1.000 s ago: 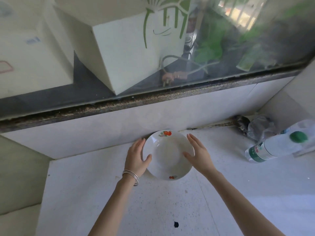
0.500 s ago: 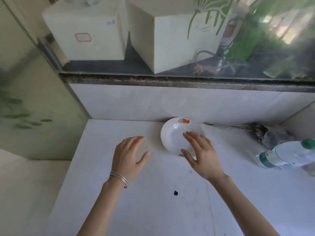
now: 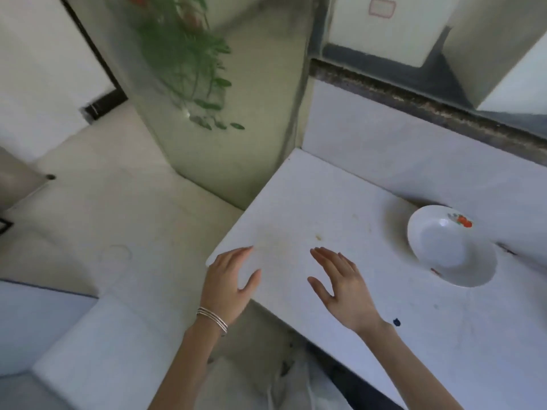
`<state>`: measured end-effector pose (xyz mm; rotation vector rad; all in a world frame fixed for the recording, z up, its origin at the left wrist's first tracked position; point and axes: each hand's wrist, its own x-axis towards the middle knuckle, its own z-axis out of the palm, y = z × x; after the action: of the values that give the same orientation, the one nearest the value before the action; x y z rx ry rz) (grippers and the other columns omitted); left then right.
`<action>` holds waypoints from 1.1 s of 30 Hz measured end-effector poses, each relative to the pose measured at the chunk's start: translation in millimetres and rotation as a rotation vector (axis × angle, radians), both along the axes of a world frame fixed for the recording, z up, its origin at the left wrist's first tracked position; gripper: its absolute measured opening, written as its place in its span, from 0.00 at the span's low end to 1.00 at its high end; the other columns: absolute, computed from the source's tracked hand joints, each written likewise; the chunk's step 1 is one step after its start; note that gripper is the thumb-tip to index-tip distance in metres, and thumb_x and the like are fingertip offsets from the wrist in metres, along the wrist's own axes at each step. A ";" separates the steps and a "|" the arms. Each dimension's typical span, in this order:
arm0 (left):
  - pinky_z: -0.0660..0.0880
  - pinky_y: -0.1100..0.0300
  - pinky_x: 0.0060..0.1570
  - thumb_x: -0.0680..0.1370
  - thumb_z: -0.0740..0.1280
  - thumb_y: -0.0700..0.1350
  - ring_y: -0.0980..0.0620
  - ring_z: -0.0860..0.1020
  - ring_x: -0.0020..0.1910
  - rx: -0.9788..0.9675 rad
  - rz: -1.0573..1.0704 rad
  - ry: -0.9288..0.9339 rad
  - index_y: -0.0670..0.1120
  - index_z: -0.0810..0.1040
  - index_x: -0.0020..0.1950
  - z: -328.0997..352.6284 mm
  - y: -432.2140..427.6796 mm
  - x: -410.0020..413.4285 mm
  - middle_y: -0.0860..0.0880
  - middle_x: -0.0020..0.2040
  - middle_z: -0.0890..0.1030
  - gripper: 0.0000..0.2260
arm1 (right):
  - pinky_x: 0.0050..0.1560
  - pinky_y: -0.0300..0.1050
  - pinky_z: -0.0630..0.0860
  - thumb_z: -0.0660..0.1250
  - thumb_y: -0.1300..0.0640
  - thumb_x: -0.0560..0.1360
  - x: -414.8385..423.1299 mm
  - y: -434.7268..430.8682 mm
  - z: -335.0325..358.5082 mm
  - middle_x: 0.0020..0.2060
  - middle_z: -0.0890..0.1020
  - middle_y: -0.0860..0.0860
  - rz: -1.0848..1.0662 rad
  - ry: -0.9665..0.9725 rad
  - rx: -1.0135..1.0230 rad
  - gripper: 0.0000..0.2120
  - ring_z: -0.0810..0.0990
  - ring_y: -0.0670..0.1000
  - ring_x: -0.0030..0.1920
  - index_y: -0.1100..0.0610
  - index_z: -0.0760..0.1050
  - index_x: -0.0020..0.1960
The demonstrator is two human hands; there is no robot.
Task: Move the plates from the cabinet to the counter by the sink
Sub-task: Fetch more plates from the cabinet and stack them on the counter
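A white plate [image 3: 450, 247] with a small red flower print lies on the white counter [image 3: 340, 208], close to the tiled back wall at the right. Nothing touches it. My left hand [image 3: 228, 285], with thin silver bangles on the wrist, hovers over the counter's left corner, fingers spread and holding nothing. My right hand [image 3: 340, 288] floats above the counter's middle, fingers straight, well to the left of the plate.
A glass panel with a green leaf print [image 3: 207, 93] stands left of the counter. A dark stone window ledge [image 3: 429, 105] runs along the back. Pale floor tiles [image 3: 103, 217] lie at the left. A white plastic bag [image 3: 296, 386] sits below the counter edge.
Both hands have let go of the plate and drawn back to the left. My view has swung left, so the plate now sits at the right and the bottle is out of view.
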<state>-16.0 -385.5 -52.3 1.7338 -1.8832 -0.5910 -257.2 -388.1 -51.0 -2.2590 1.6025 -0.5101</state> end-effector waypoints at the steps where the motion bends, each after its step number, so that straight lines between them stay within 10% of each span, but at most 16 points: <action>1: 0.72 0.53 0.57 0.73 0.59 0.58 0.49 0.75 0.57 0.003 0.033 0.010 0.46 0.75 0.63 -1.3 9.0 17.7 0.49 0.58 0.79 0.23 | 0.66 0.52 0.68 0.55 0.45 0.77 17.7 -0.9 -1.4 0.63 0.75 0.51 0.037 0.000 0.003 0.23 0.72 0.50 0.64 0.55 0.69 0.67; 10: 0.72 0.53 0.57 0.72 0.58 0.57 0.50 0.74 0.58 0.003 0.286 0.004 0.47 0.74 0.63 4.6 79.9 194.2 0.49 0.59 0.78 0.24 | 0.63 0.33 0.57 0.56 0.45 0.76 209.2 2.8 7.4 0.62 0.76 0.52 0.275 -0.093 0.026 0.23 0.68 0.47 0.61 0.56 0.72 0.64; 33: 0.73 0.46 0.56 0.76 0.51 0.59 0.44 0.77 0.57 0.147 0.752 -0.390 0.46 0.76 0.61 -3.1 102.6 412.2 0.47 0.57 0.79 0.25 | 0.67 0.52 0.59 0.45 0.40 0.79 497.2 -101.8 -13.0 0.64 0.75 0.53 0.903 0.215 -0.142 0.27 0.71 0.52 0.66 0.55 0.69 0.66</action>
<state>396.2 -282.9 -55.4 2.5863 -1.2466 -0.0973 240.0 -489.9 -63.9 -2.8801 0.4727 -0.1328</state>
